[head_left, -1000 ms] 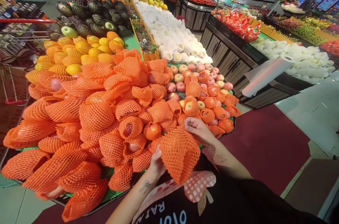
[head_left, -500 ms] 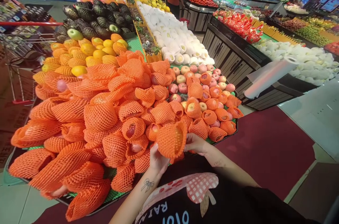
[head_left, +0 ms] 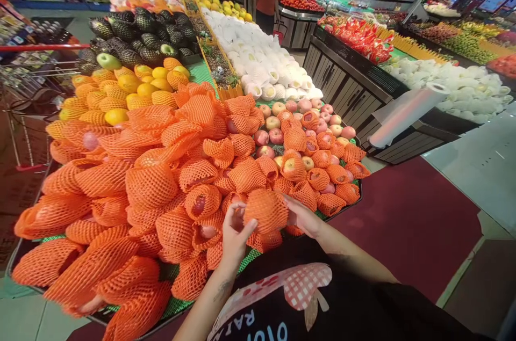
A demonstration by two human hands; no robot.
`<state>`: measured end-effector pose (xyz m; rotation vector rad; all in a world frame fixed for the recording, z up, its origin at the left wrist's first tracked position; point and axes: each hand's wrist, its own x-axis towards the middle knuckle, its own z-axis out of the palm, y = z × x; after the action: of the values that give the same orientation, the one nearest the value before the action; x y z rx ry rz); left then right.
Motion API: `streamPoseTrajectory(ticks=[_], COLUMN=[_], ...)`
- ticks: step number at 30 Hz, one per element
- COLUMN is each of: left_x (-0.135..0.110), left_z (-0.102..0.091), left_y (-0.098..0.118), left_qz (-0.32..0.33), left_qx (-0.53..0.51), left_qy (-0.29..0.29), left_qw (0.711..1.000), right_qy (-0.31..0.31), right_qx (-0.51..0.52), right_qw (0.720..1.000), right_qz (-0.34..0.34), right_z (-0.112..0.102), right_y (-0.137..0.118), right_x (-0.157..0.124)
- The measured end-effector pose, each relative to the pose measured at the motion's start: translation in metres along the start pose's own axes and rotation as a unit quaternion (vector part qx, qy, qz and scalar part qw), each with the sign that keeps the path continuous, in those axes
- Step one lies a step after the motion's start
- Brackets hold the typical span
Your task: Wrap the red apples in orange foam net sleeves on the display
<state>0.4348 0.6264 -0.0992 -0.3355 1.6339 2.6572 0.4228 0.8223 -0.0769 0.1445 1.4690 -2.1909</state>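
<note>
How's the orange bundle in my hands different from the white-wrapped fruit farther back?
The orange bundle has an orange mesh cover; the white-wrapped fruit has white covers. The orange bundle is held up between the left hand and right hand; the white-wrapped fruit lies in a broad pile. Both are wrapped.

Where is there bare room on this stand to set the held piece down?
Only small slivers of green mat show: one between the left forearm, black shirt and netted fruit; another farther left, among the lowest netted fruit. The central heap and loose apples are crowded.
</note>
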Motion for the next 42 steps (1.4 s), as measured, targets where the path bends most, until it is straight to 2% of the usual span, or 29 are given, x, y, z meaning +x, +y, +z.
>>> streamPoseTrajectory(ticks=[3, 6, 9, 11, 15, 19, 21, 24, 27, 30, 31, 33, 35, 37, 39, 40, 42], left_x=[-0.006, -0.010, -0.007, -0.004, 0.001, 0.003, 0.004, 0.005, 0.008, 0.010, 0.011, 0.010, 0.007, 0.003, -0.002, -0.004, -0.007], left_z=[0.002, 0.003, 0.003, 0.004, 0.007, 0.005, 0.001, -0.007, -0.014, -0.021, -0.024, -0.029, -0.036, -0.043, -0.049, -0.052, -0.057], left_y=[0.000, 0.000, 0.003, 0.007, 0.016, 0.021, 0.021, 0.019, 0.019, 0.025, 0.029, 0.035, 0.039, 0.040, 0.039, 0.038, 0.036], left_qz=[0.082, 0.199, 0.319, 0.346, 0.307, 0.239, 0.213, 0.151, 0.090, 0.091, 0.099, 0.112, 0.115, 0.113, 0.115, 0.115, 0.113], left_qx=[0.158, 0.291, 0.357, 0.360, 0.304, 0.235, 0.202, 0.148, 0.063, -0.009, -0.020, -0.026, -0.022, -0.015, -0.010, -0.010, -0.009], left_qy=[-0.090, -0.166, -0.221, -0.222, -0.226, -0.282, -0.294, -0.264, -0.222, -0.156, -0.135, -0.109, -0.097, -0.080, -0.061, -0.054, -0.044], left_qw=[0.980, 0.921, 0.850, 0.838, 0.873, 0.899, 0.910, 0.941, 0.969, 0.984, 0.986, 0.987, 0.988, 0.990, 0.991, 0.992, 0.993], right_qy=[-0.023, 0.022, 0.043, 0.036, 0.002, -0.063, -0.115, -0.167, -0.141, -0.107, -0.107, -0.071, 0.029, 0.093, 0.152, 0.161, 0.132], right_qx=[0.112, 0.194, 0.260, 0.287, 0.311, 0.311, 0.279, 0.197, 0.064, -0.062, -0.154, -0.223, -0.424, -0.483, -0.596, -0.656, -0.753], right_qw=[0.991, 0.979, 0.961, 0.953, 0.945, 0.940, 0.940, 0.949, 0.981, 0.992, 0.980, 0.960, 0.854, 0.807, 0.725, 0.678, 0.596], right_qz=[0.068, 0.066, 0.081, 0.092, 0.099, 0.128, 0.160, 0.183, 0.115, -0.002, -0.072, -0.156, -0.300, -0.327, -0.311, -0.290, -0.244], right_z=[0.001, -0.003, -0.011, -0.015, -0.015, -0.005, 0.001, 0.008, 0.013, 0.013, 0.013, 0.010, 0.005, -0.003, -0.014, -0.021, -0.034], right_y=[0.011, 0.028, 0.039, 0.043, 0.049, 0.055, 0.059, 0.059, 0.041, -0.007, -0.028, -0.071, -0.111, -0.139, -0.156, -0.160, -0.161], right_x=[0.001, 0.004, 0.005, 0.006, 0.011, 0.016, 0.017, 0.018, 0.025, 0.045, 0.054, 0.078, 0.106, 0.136, 0.165, 0.178, 0.200])
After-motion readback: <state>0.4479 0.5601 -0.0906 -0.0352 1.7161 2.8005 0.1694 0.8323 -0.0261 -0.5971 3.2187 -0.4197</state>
